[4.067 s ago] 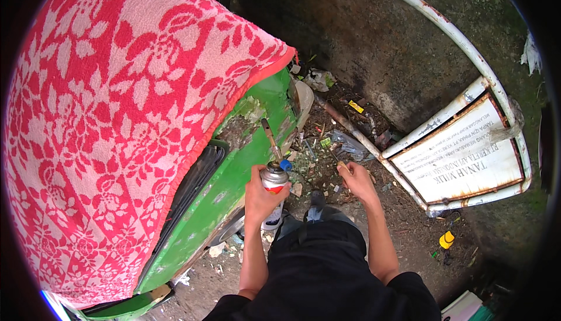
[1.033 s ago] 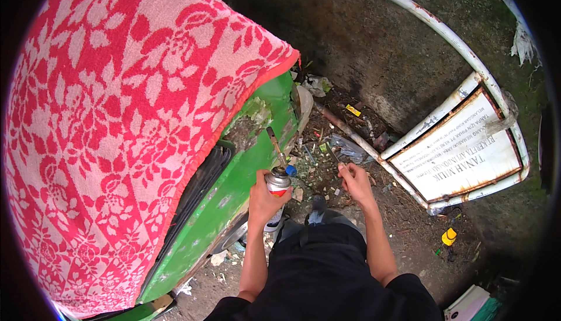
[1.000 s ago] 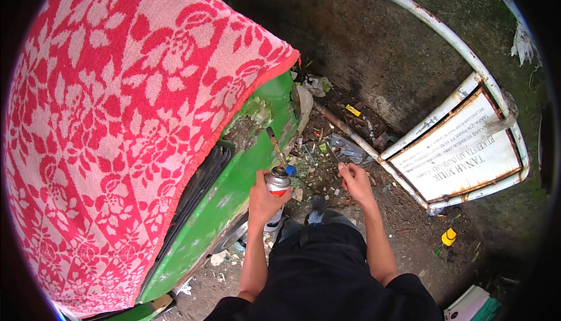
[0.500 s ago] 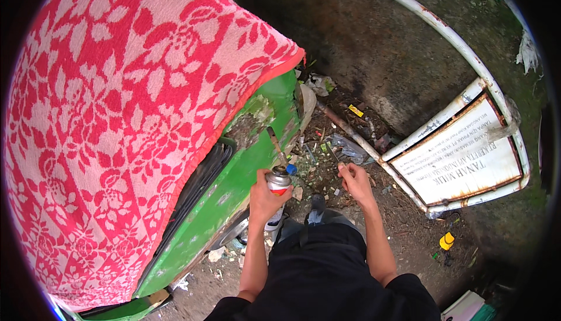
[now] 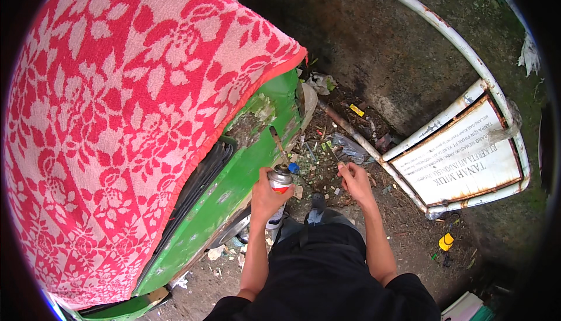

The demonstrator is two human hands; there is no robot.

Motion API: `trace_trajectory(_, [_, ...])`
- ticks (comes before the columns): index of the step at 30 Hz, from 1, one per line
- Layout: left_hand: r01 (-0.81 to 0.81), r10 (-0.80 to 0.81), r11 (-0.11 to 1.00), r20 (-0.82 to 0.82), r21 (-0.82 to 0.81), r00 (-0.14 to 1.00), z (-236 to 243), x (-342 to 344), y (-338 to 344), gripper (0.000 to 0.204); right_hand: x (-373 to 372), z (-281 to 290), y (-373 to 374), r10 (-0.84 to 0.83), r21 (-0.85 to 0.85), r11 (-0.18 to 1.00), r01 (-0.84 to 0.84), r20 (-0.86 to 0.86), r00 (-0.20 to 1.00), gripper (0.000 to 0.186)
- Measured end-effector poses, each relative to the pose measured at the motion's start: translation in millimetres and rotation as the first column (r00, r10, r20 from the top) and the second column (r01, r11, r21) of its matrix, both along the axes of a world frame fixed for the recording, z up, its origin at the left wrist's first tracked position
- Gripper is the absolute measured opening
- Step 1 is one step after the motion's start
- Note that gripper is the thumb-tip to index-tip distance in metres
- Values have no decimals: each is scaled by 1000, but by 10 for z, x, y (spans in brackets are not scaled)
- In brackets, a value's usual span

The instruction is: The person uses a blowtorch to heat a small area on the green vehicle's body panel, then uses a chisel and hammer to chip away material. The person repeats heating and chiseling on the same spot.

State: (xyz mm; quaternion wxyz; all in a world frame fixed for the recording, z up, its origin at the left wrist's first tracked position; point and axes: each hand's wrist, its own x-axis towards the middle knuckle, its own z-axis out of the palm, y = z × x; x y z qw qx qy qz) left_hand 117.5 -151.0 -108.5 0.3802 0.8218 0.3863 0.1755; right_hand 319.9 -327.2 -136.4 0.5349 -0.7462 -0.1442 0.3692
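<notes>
My left hand (image 5: 267, 198) is wrapped around a gas canister with a blowtorch head (image 5: 280, 176). The torch has a blue knob and a slim metal nozzle, which points away from me beside the green car body panel (image 5: 219, 204). A rough, peeled patch (image 5: 252, 116) shows on that panel near the nozzle tip. No flame can be made out. My right hand (image 5: 355, 182) is closed, pinching a thin, narrow tool (image 5: 333, 153) whose exact kind is too small to tell. It is held over the ground, apart from the panel.
A red and pink floral towel (image 5: 134, 116) drapes over the car on the left. To the right, a rusty white tube frame (image 5: 432, 17) holds a white sign board (image 5: 461, 151). Litter and paint flakes cover the dirt; a yellow object (image 5: 446, 241) lies at lower right.
The torch in my left hand has shifted very slightly to the right. My right hand stays almost still, with the thin tool in its fingers.
</notes>
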Motion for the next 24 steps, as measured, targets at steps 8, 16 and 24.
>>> trace_trajectory(8, [8, -8, 1000, -5, -23, 1000, -27, 7, 14, 66, 6, 1, 8, 3, 0, 1000, -3, -1, 1000, 39])
trace_trajectory(16, [7, -7, 998, 5, -59, 1000, -15, 7, 23, 67, -6, 27, 33, 17, 12, 1000, -17, -2, 1000, 38])
trace_trajectory(24, [15, -15, 998, -6, -61, 1000, -86, 15, 35, 68, 10, 3, 28, 21, 22, 1000, -21, -4, 1000, 38])
